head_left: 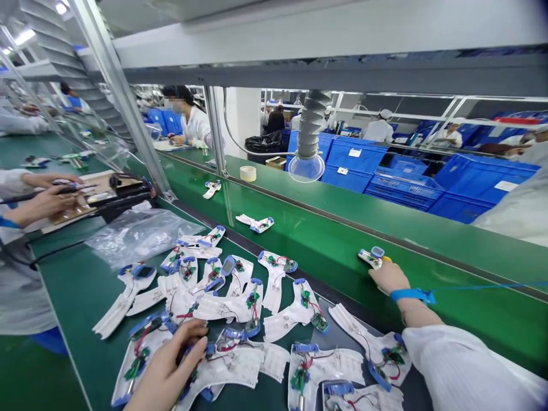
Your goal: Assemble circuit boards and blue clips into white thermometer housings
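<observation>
"Where is the right hand (389, 277)?"

"Way out in front, over the green belt (325, 245). Its fingers are bent in close on a white shell (370, 260)."

"Which way does that shell lie from it?"

"Just past the fingertips, pointing away and a bit to the left. The hand covers some of it, so I can't tell which way its long side goes. A little gray screen (377, 251) shows at the far end."

"Could the left hand (171, 365) touch it from there?"

"No, it's well apart, down low on the left. The right hand is the near one."

"What is the left hand doing?"

"It's over the pile of shells (231, 365) on the dark green surface (77, 297). The fingers are half curled, with a gap by the thumb. I can't tell if it has hold of a shell under there."

"Is anything else on the belt?"

"Yes! A second shell (256, 222) lies to the left of the right hand and farther off. Its long side runs mostly the same way as the belt. A third shell (212, 188) is even farther along."
</observation>
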The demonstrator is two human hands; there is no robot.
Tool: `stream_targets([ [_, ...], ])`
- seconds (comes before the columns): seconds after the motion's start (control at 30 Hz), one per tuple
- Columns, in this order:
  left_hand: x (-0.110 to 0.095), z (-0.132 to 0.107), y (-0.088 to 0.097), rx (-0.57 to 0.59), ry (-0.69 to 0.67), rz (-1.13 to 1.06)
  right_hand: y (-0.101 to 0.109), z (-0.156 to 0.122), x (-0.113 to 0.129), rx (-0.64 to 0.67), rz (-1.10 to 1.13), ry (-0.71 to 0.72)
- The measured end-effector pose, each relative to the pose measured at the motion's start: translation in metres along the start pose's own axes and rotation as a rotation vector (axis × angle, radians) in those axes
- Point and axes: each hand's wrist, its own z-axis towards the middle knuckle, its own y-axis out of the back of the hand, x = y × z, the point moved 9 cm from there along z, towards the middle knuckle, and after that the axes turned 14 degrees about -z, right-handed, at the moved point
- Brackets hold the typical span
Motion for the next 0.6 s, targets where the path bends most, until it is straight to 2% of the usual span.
stream_targets([
  [0.07, 0.0, -0.009, 0.009, -0.062, 0.029, -0.033, 0.013, -0.013, 0.006, 0.001, 0.006, 0.05],
  [0.13, 0.0, -0.02, 0.021, -0.12, 0.056, -0.015, 0.037, -0.046, 0.02, -0.043, 0.035, 0.155],
  [0.23, -0.011, -0.035, 0.031, -0.181, -0.008, 0.036, 0.074, -0.127, 0.054, -0.11, 0.11, 0.398],
  [0.3, -0.03, -0.045, 0.024, -0.18, -0.138, -0.011, 0.092, -0.196, 0.084, -0.124, 0.196, 0.665],
  [0.33, -0.04, -0.05, 0.014, -0.134, -0.186, -0.102, 0.098, -0.229, 0.096, -0.109, 0.222, 0.78],
  [0.37, -0.048, -0.056, -0.001, -0.046, -0.191, -0.248, 0.101, -0.259, 0.106, -0.077, 0.224, 0.879],
  [0.4, -0.053, -0.063, -0.023, 0.088, -0.139, -0.444, 0.102, -0.285, 0.113, -0.042, 0.208, 0.956],
  [0.43, -0.059, -0.073, -0.055, 0.309, -0.015, -0.689, 0.102, -0.306, 0.117, -0.01, 0.173, 1.008],
  [0.47, -0.065, -0.09, -0.089, 0.55, 0.172, -0.915, 0.102, -0.323, 0.119, 0.01, 0.135, 1.052],
  [0.5, -0.074, -0.113, -0.12, 0.791, 0.369, -1.055, 0.103, -0.338, 0.118, 0.008, 0.106, 1.085],
  [0.53, -0.083, -0.136, -0.144, 0.977, 0.536, -1.134, 0.106, -0.35, 0.116, -0.017, 0.095, 1.107],
  [0.57, -0.09, -0.151, -0.159, 1.053, 0.644, -1.195, 0.11, -0.36, 0.111, -0.058, 0.102, 1.108],
  [0.6, -0.094, -0.162, -0.17, 1.07, 0.729, -1.246, 0.114, -0.368, 0.105, -0.107, 0.129, 1.088],
])
